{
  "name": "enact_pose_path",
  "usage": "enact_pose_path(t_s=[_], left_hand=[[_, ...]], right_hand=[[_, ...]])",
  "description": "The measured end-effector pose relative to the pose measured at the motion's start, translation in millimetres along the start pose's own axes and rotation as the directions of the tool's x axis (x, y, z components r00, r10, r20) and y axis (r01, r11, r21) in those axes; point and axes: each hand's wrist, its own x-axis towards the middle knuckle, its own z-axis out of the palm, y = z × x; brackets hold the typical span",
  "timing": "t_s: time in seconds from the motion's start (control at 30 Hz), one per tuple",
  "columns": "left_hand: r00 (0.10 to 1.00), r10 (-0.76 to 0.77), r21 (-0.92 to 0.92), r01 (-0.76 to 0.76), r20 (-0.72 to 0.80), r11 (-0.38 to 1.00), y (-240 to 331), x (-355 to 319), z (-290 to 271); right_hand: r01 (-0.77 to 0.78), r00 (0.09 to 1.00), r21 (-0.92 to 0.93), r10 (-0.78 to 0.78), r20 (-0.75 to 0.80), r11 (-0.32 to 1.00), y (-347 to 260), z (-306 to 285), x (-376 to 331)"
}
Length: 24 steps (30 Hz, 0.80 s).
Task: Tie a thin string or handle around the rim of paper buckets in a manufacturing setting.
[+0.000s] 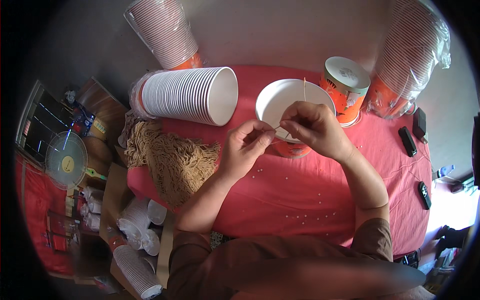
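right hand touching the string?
Touching. Head view: the right hand pinches the thin string, which rises from its fingertips over the white bowl.

This looks like a home workroom for small piecework. A table under a red cloth (310, 200) fills the middle. Sleeves of stacked paper cups (187, 95) lie at eleven o'clock, and more stand wrapped in plastic at one o'clock (407, 55). A heap of tan string (172, 157) lies at nine o'clock, with a household fan (66, 160) on the floor beyond and cardboard boxes of cups (135, 240) at seven o'clock.
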Motion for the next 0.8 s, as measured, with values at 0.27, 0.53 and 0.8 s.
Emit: enact_pose_path(t_s=[0.27, 0.53, 0.8], left_hand=[[0.975, 0.185, 0.397, -0.122, -0.123, 0.91, 4.5, 3.9, 9.5], [0.965, 0.255, 0.708, -0.219, 0.056, 0.671, 24.1, 10.9, 28.2], [0.992, 0.028, 0.369, -0.073, 0.125, 0.927, 13.3, 8.8, 19.4]], right_hand=[[-0.02, 0.993, -0.073, 0.028, 0.114, 0.997, -19.2, -19.8, -6.3], [0.139, 0.972, -0.067, -0.123, 0.198, 0.988, -15.9, -22.2, -7.4], [0.272, 0.961, -0.273, -0.274, 0.031, 0.923, 2.2, -12.1, -0.9]])
